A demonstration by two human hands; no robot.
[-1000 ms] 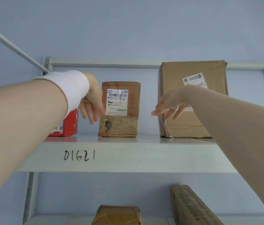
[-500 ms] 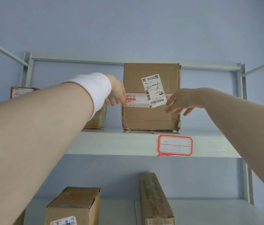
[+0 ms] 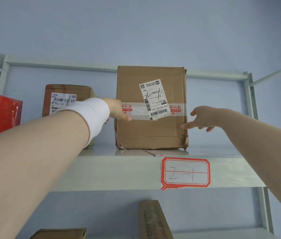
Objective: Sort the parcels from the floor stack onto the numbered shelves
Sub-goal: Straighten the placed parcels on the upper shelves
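1. Both my arms reach up and forward. The left one wears a white cloth wristband (image 3: 93, 114).
2. My left hand (image 3: 117, 109) is open, its straight fingers lying against the left front edge of the tall brown cardboard box (image 3: 151, 133), on its tape band.
3. My right hand (image 3: 201, 118) is open with fingers spread and grips nothing. One fingertip is at the box's right edge, but I cannot tell whether it touches.
4. The box stands upright on the pale grey metal shelf (image 3: 119, 171), with a slanted white shipping label marked "2-1". It stands above the red-bordered shelf tag (image 3: 185, 173), which reads the same.
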